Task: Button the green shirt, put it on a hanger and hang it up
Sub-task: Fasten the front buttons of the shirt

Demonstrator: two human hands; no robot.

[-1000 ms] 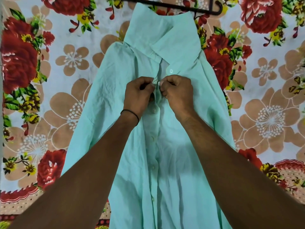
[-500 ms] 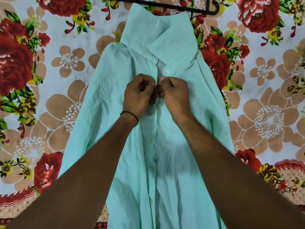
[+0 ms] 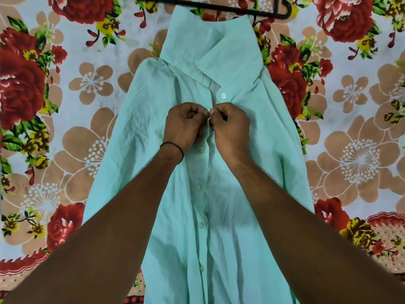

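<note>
A floral bedsheet (image 3: 65, 110) with red and beige flowers covers the whole surface. On it the green shirt (image 3: 153, 110) lies flat, front side up, with the collar at the far end. A black hanger (image 3: 258, 13) lies just beyond the collar, partly under it. The left hand (image 3: 183, 126) and the right hand (image 3: 230, 126) meet on the placket below the collar, fingers curled tightly and pinching the two front edges together. A white collar button (image 3: 223, 95) shows just above them. Lower buttons (image 3: 201, 225) look closed. A thin black band (image 3: 173, 147) circles the left wrist.
</note>
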